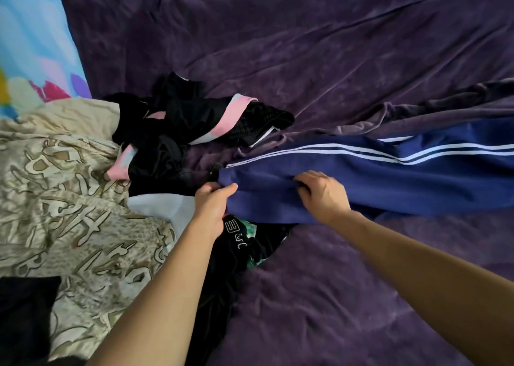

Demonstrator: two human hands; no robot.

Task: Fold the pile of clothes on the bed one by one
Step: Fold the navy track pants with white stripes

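Both hands hold one end of a navy blue track garment with white side stripes [389, 176], which lies across the purple velvety bedspread [306, 59].

The left hand [212, 202] pinches the garment's end corner between thumb and curled fingers. The right hand [322, 194], just beside it, clutches a bunched fold of the same cloth. The garment runs rightward and is cut off by the frame edge; it is possibly a trouser leg. Left of the hands lies the heap of black clothes with pink trim [194, 120], partly hidden under the forearms and beside a beige patterned quilt [55, 184].
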